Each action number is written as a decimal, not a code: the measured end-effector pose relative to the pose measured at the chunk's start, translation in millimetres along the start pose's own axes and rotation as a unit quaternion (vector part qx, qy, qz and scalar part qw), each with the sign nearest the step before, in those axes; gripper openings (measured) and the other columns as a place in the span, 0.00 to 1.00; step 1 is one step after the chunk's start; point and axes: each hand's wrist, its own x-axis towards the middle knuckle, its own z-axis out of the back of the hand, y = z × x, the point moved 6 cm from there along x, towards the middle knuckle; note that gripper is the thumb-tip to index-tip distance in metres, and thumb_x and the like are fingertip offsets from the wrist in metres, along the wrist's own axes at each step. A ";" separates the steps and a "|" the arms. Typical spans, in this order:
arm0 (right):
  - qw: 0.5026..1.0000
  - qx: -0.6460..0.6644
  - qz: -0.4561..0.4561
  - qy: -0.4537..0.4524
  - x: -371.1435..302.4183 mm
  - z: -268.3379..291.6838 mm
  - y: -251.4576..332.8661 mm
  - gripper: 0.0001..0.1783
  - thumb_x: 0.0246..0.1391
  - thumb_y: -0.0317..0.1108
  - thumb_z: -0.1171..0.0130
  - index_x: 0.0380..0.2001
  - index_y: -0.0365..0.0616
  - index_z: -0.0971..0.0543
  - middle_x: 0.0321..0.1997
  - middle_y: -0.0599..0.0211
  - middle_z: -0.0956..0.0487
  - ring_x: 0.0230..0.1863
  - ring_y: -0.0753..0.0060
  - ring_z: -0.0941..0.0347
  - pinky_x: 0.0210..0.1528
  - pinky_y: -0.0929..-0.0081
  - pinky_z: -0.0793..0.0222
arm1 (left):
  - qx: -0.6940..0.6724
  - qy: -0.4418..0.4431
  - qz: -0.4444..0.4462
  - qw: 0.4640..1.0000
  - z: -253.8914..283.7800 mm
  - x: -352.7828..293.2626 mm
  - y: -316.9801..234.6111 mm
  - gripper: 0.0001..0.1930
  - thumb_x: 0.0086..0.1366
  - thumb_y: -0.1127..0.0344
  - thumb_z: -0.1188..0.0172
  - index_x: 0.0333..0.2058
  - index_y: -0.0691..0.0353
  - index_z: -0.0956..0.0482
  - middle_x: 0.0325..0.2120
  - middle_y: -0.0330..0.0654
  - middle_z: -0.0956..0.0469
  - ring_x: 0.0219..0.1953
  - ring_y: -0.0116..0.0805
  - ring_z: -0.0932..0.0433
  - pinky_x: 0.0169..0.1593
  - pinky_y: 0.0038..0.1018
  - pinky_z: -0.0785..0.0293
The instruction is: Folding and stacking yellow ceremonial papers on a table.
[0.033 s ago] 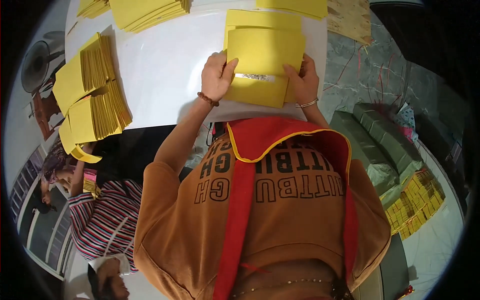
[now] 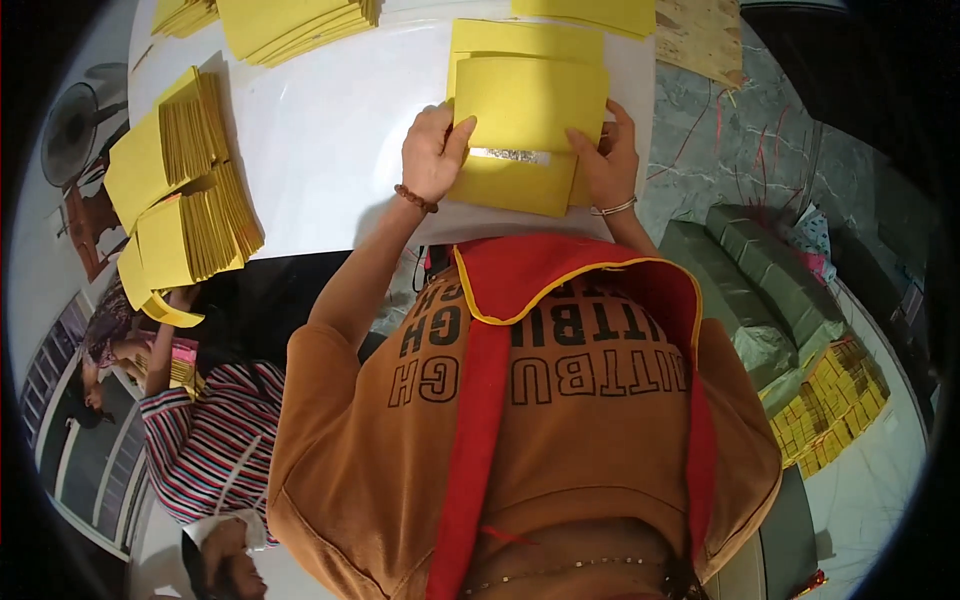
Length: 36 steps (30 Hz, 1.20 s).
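A stack of yellow paper sheets (image 2: 530,105) lies at the near edge of the white table, in front of my chest. My left hand (image 2: 433,150) grips its left edge, thumb on top and fingers behind. At the right edge my right hand (image 2: 608,155) holds it too, thumb lying on the paper and the index finger lifted along the side. Between the upper sheet and a lower yellow sheet (image 2: 515,190) shows a white strip (image 2: 510,156) with a speckled silvery patch. Fingertips behind the paper are hidden.
Fanned yellow stacks (image 2: 190,170) lie at the table's left edge, with more yellow piles (image 2: 295,30) along the far side. A co-worker in a striped shirt (image 2: 215,430) sits at the left. Green wrapped bundles (image 2: 750,280) and a yellow bundle pile (image 2: 830,405) stand at the right.
My right index finger has straightened and lifted a little at the paper's right edge. The co-worker at the left has shifted slightly. My left hand has stayed put.
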 end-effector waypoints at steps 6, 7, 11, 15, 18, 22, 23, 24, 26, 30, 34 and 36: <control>1.000 -0.003 -0.005 -0.024 4.1 -1.3 13.1 0.21 0.42 0.30 0.40 0.43 0.41 0.30 0.29 0.66 0.25 0.26 0.81 0.30 0.27 0.86 0.36 | -0.029 -0.015 0.028 0.999 -2.8 6.0 3.5 0.11 0.55 0.63 0.47 0.22 0.66 0.33 0.15 0.46 0.34 0.22 0.44 0.34 0.27 0.34 0.38; 0.999 -0.031 0.006 -0.024 4.7 -1.7 16.8 0.19 0.42 0.29 0.41 0.42 0.41 0.29 0.28 0.66 0.25 0.26 0.81 0.30 0.27 0.85 0.36 | -0.020 -0.011 0.043 0.999 -2.1 6.9 2.6 0.11 0.55 0.63 0.47 0.22 0.65 0.33 0.15 0.45 0.34 0.21 0.44 0.34 0.27 0.33 0.38; 0.989 -0.150 -0.021 0.007 9.2 -1.4 7.9 0.16 0.42 0.29 0.41 0.38 0.41 0.26 0.28 0.65 0.26 0.25 0.79 0.30 0.27 0.83 0.36 | 0.011 -0.016 0.049 0.999 -3.4 5.6 8.3 0.10 0.54 0.64 0.45 0.25 0.64 0.32 0.14 0.44 0.33 0.19 0.41 0.33 0.26 0.32 0.36; 0.993 -0.120 -0.013 -0.010 13.3 -3.2 8.3 0.13 0.42 0.30 0.41 0.35 0.42 0.25 0.28 0.64 0.25 0.25 0.74 0.30 0.28 0.80 0.36 | -0.004 -0.038 0.082 0.996 -3.5 6.6 7.8 0.10 0.53 0.65 0.43 0.31 0.63 0.32 0.14 0.42 0.31 0.17 0.37 0.32 0.24 0.29 0.35; 0.990 -0.139 -0.015 -0.012 15.9 -4.6 11.4 0.11 0.42 0.30 0.41 0.32 0.42 0.25 0.28 0.64 0.25 0.25 0.70 0.29 0.28 0.78 0.35 | -0.044 -0.056 0.110 0.991 -1.6 6.1 12.2 0.16 0.52 0.66 0.42 0.39 0.64 0.32 0.13 0.41 0.31 0.16 0.33 0.31 0.21 0.26 0.34; 0.988 -0.149 0.014 -0.037 17.4 -7.1 11.2 0.07 0.42 0.30 0.42 0.28 0.44 0.25 0.27 0.64 0.26 0.25 0.66 0.29 0.27 0.76 0.35 | -0.038 -0.052 0.098 0.993 1.5 10.3 6.2 0.22 0.52 0.66 0.42 0.46 0.64 0.34 0.12 0.39 0.32 0.14 0.31 0.32 0.20 0.25 0.35; 0.988 -0.149 0.019 -0.039 16.3 -7.5 12.1 0.07 0.42 0.30 0.42 0.28 0.44 0.25 0.27 0.64 0.26 0.25 0.66 0.29 0.27 0.76 0.35 | -0.010 -0.048 0.092 0.995 3.2 11.0 3.1 0.22 0.52 0.66 0.41 0.46 0.64 0.34 0.12 0.39 0.32 0.14 0.31 0.33 0.20 0.25 0.35; 0.983 -0.175 0.028 -0.046 15.7 -8.6 16.7 0.06 0.42 0.30 0.42 0.28 0.45 0.25 0.27 0.64 0.26 0.25 0.65 0.29 0.27 0.76 0.35 | -0.010 -0.052 0.087 0.995 5.8 12.0 1.4 0.22 0.52 0.66 0.41 0.46 0.64 0.34 0.12 0.39 0.32 0.14 0.31 0.33 0.20 0.25 0.35; 0.978 -0.202 0.022 -0.049 15.4 -8.1 18.0 0.06 0.45 0.30 0.43 0.28 0.41 0.25 0.26 0.67 0.25 0.24 0.77 0.32 0.27 0.81 0.37 | 0.025 -0.016 0.115 0.993 6.6 12.2 1.3 0.22 0.51 0.66 0.42 0.46 0.62 0.33 0.22 0.42 0.28 0.24 0.33 0.29 0.29 0.28 0.34; 0.971 -0.227 0.053 -0.054 14.6 -8.3 18.5 0.06 0.44 0.31 0.43 0.28 0.42 0.25 0.27 0.67 0.25 0.26 0.75 0.30 0.28 0.80 0.36 | 0.228 -0.022 -0.124 0.965 11.6 22.5 -50.0 0.21 0.50 0.66 0.44 0.45 0.58 0.32 0.46 0.44 0.38 0.48 0.42 0.40 0.47 0.37 0.44; 0.969 -0.228 0.062 -0.070 14.0 -8.6 22.4 0.06 0.44 0.32 0.43 0.28 0.42 0.24 0.28 0.65 0.25 0.28 0.69 0.28 0.30 0.77 0.35 | 0.188 0.054 -0.220 0.956 -22.4 26.1 -64.2 0.23 0.52 0.60 0.45 0.49 0.55 0.34 0.48 0.45 0.37 0.53 0.45 0.42 0.51 0.39 0.45; 0.967 -0.238 0.062 -0.071 14.1 -8.1 22.8 0.07 0.44 0.32 0.42 0.28 0.43 0.24 0.28 0.65 0.25 0.29 0.68 0.28 0.31 0.76 0.35 | 0.214 0.077 -0.211 0.951 -31.8 30.6 -60.4 0.24 0.53 0.59 0.46 0.50 0.54 0.35 0.51 0.46 0.40 0.54 0.45 0.43 0.53 0.39 0.47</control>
